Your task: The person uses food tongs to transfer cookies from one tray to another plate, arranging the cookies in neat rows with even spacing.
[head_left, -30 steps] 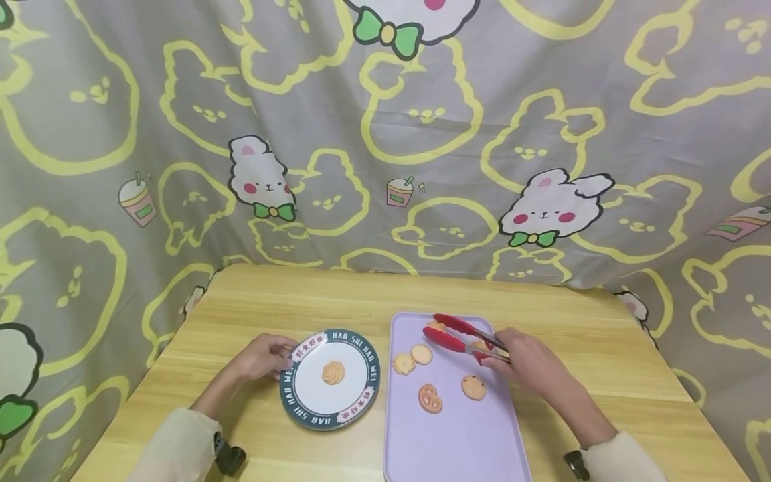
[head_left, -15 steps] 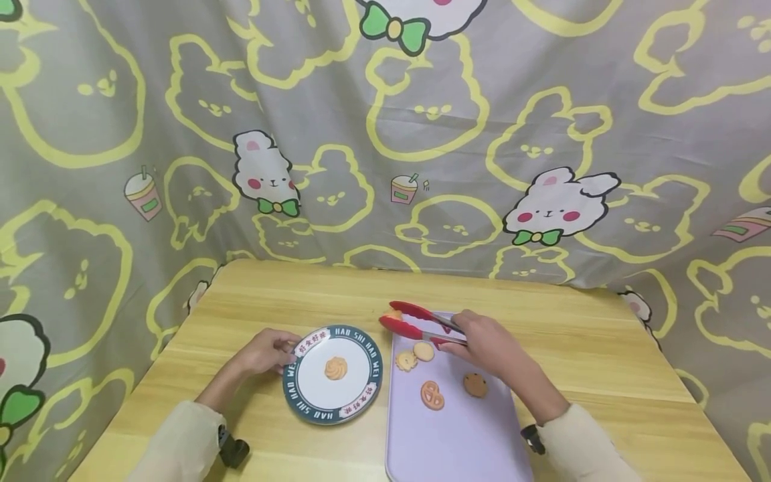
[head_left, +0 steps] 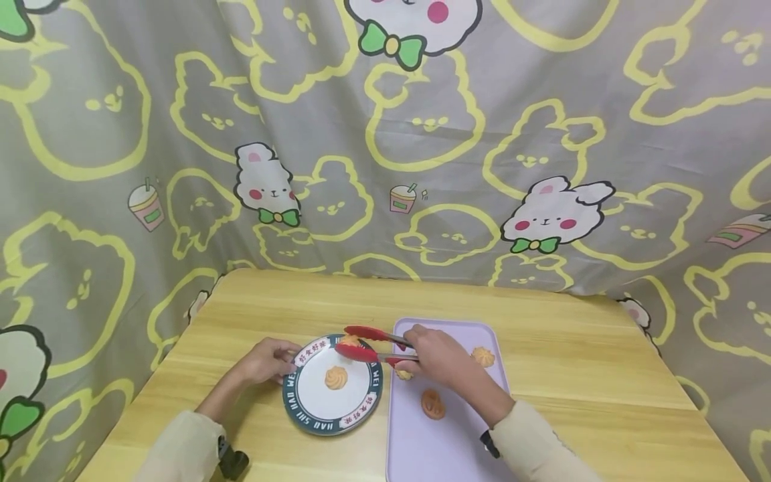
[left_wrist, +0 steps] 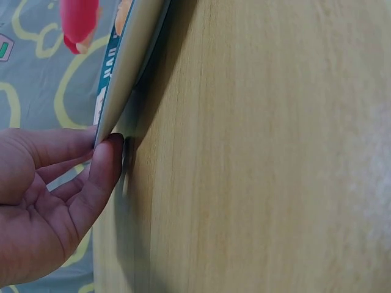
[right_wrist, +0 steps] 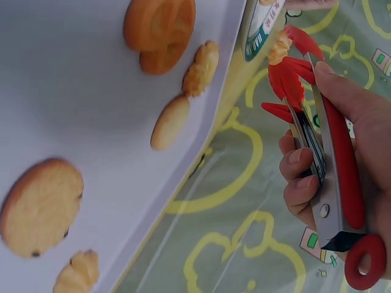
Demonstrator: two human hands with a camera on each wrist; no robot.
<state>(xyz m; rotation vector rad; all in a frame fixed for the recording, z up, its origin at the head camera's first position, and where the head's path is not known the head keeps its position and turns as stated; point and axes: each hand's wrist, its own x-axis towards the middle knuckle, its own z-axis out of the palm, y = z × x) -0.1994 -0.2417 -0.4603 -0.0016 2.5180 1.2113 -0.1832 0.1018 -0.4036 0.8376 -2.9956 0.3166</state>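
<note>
Right hand [head_left: 438, 356]: gripped red tongs [head_left: 361, 353], closed on one cookie [right_wrist: 280, 49] over the plate [head_left: 314, 404]. Left hand [head_left: 265, 361]: pinched plate rim. Step, apparently: transfer; lowering and release seemed called for.

The left hand [head_left: 265, 361] is held pinched, the right hand [head_left: 435, 351] curled in a grip; both forearms [head_left: 221, 393] are extended forward.

Pale wood-grain tabletop [head_left: 578, 348] spread beneath left grip [head_left: 268, 361] and right grip [head_left: 436, 351]. Beyond and to either side of both, grey curtain [head_left: 337, 120] hung in folds, cartoon-patterned, mostly yellow.
</note>
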